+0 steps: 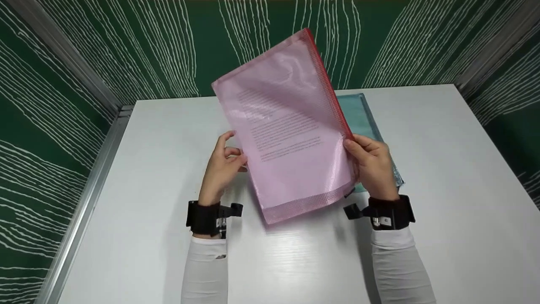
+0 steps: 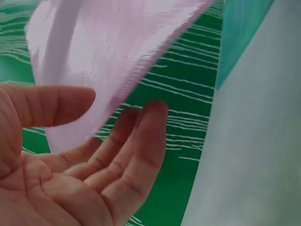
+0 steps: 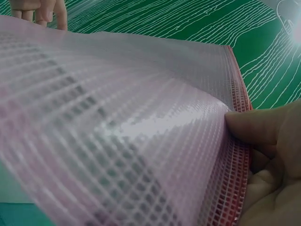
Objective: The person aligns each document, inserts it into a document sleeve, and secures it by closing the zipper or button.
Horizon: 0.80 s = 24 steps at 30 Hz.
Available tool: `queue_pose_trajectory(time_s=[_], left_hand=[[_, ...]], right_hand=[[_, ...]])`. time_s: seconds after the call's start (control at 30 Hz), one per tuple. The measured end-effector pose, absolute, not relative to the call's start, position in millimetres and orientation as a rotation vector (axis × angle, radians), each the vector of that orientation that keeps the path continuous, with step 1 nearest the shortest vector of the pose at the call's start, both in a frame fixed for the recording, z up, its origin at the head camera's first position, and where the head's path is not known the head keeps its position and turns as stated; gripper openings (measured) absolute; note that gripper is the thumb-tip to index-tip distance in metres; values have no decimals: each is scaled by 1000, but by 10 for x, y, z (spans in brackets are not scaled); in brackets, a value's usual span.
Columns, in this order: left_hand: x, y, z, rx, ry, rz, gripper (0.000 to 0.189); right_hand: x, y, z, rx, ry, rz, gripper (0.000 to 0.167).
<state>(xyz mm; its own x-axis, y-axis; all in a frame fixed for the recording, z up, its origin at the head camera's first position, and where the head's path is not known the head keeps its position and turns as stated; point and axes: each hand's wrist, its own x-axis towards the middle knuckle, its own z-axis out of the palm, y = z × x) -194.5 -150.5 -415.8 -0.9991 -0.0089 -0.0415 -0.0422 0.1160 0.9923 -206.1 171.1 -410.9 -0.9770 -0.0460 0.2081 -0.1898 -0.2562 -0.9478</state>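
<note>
A pink mesh zipper document pouch [image 1: 291,126] with a printed sheet inside is held up above the table, tilted, its red zipper edge on the right. My right hand [image 1: 373,162] pinches that zipper edge near the lower corner, thumb on the front face, as the right wrist view also shows. At the pouch's left edge is my left hand [image 1: 223,166], thumb and loosely bent fingers apart around the edge without gripping it. The left wrist view shows a gap between the thumb and fingers [image 2: 150,141].
Behind the pink pouch, a teal zipper pouch [image 1: 358,114] lies on the white table [image 1: 147,169], partly hidden by it and the right hand. Green panels with white wavy lines [image 1: 160,46] stand around the table's back and sides.
</note>
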Motion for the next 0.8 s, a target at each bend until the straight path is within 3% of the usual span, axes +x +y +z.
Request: queue_pose_trajectory(time_s=[0.27, 0.8], left_hand=[[-1763, -1533, -3830, 55, 2158, 2155, 83], [-1612, -1754, -3534, 128, 2512, 2008, 79]], right_hand=[[-2084, 1607, -4125, 178, -1700, 2497, 31], [-2065, 1494, -4182, 393, -2210, 2267, 36]])
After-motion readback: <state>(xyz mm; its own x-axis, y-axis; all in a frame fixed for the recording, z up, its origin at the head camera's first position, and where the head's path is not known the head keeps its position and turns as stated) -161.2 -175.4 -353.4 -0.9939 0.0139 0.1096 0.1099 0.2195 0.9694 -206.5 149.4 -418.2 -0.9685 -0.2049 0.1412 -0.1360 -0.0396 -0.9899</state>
